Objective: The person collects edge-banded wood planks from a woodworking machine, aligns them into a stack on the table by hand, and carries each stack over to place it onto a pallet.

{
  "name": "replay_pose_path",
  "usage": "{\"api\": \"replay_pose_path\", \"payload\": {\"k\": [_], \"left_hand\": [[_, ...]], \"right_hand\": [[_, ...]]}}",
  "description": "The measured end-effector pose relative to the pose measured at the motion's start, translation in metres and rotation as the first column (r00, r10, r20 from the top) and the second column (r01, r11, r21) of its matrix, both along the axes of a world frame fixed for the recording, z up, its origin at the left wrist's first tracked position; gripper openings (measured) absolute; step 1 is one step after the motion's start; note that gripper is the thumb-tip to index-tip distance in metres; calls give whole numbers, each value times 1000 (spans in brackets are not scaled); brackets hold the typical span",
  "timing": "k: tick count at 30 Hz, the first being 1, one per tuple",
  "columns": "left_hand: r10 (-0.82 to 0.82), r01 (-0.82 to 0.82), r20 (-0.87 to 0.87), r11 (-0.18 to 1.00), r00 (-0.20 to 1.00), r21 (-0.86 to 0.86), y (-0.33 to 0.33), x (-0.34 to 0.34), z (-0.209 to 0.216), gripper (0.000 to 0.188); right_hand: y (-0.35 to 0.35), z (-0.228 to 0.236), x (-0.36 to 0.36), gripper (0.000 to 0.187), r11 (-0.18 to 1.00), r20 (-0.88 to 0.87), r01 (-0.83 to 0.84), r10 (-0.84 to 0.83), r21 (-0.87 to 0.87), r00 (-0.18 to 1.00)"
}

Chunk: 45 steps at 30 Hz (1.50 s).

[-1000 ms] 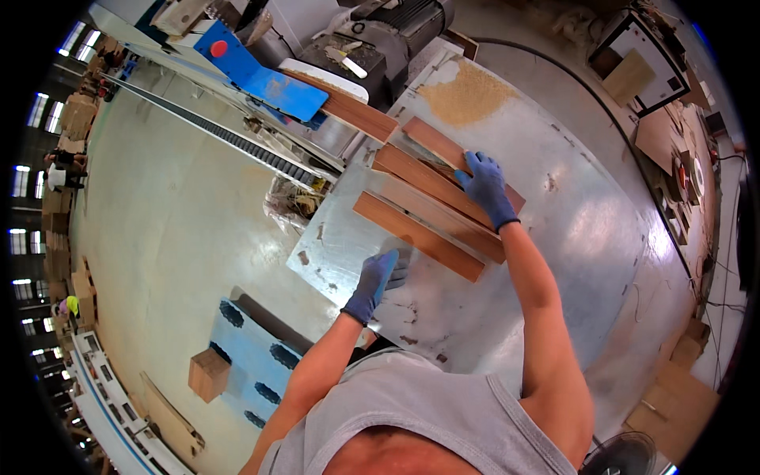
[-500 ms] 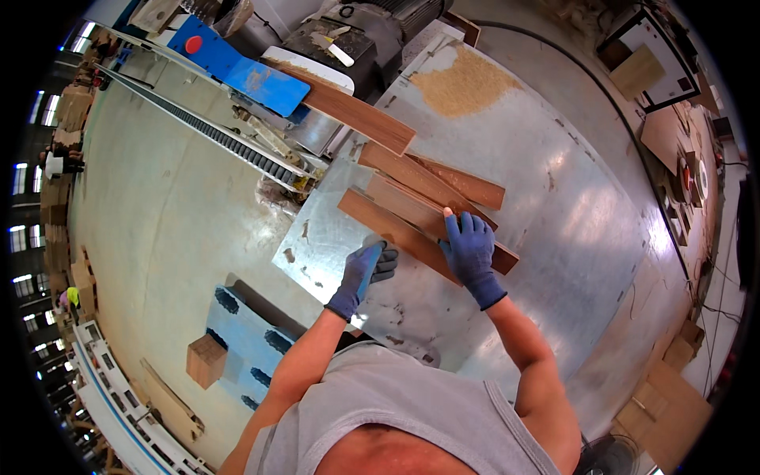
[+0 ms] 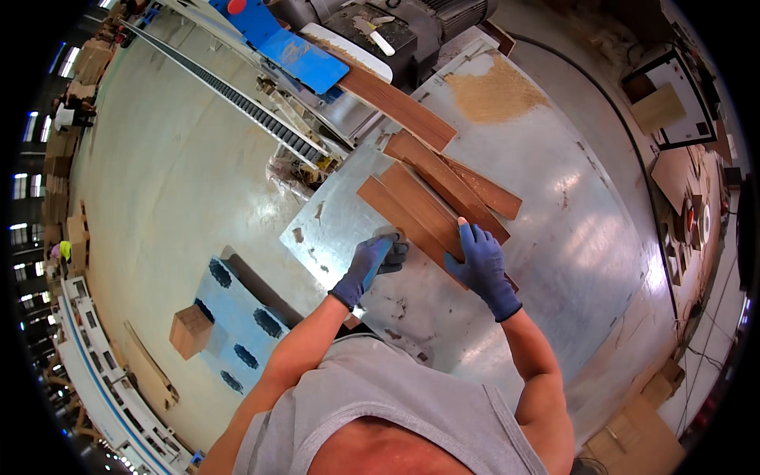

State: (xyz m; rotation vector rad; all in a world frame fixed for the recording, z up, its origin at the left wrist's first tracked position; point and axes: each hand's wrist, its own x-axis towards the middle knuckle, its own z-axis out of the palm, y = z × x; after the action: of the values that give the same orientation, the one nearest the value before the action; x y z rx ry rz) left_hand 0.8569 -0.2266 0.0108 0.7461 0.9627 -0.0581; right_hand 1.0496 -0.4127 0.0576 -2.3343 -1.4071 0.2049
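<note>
Several flat reddish-brown wooden planks lie side by side on a metal table (image 3: pixel 570 261). My right hand (image 3: pixel 483 267), in a blue glove with one fingertip bare, grips across the right end of a plank (image 3: pixel 423 207), fingers at its far edge and thumb at the near side. Alongside it lies the nearest plank (image 3: pixel 400 224), whose right end is partly behind that hand. My left hand (image 3: pixel 374 263), also gloved, is curled beside the nearest plank's near edge, with no object visible in it. Farther away rest another plank (image 3: pixel 447 180) and a shorter-looking one (image 3: pixel 487 190).
A plank (image 3: pixel 400 107) sticks out from under a blue machine guard (image 3: pixel 305 59) over the table's far edge. Sawdust (image 3: pixel 495 89) is piled at the back. A roller track (image 3: pixel 229 91) runs off left. A blue board with holes (image 3: pixel 237 324) and a wood block (image 3: pixel 191 331) sit at lower left.
The gripped plank has come nearer me, against the nearest plank, and a gap shows behind it. My right hand has moved with it. The whole view has shifted slightly.
</note>
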Motion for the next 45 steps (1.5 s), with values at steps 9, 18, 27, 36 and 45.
{"api": "replay_pose_path", "payload": {"k": [9, 18, 27, 36, 45], "left_hand": [[70, -72, 95, 997, 993, 12, -6, -11, 1, 46], [37, -38, 55, 999, 998, 25, -1, -12, -4, 46], [66, -67, 148, 998, 987, 1, -1, -10, -4, 45], [3, -5, 56, 999, 998, 40, -4, 7, 5, 49], [-10, 11, 110, 1000, 994, -13, -27, 82, 5, 61]], "right_hand": [[30, -29, -50, 84, 996, 96, 7, 1, -87, 995], [19, 0, -9, 80, 1000, 217, -24, 24, -5, 976], [-3, 35, -20, 78, 998, 106, -25, 18, 62, 994], [0, 26, 37, 79, 985, 104, 94, -110, 147, 988], [28, 2, 75, 75, 976, -43, 216, -215, 31, 976]]}}
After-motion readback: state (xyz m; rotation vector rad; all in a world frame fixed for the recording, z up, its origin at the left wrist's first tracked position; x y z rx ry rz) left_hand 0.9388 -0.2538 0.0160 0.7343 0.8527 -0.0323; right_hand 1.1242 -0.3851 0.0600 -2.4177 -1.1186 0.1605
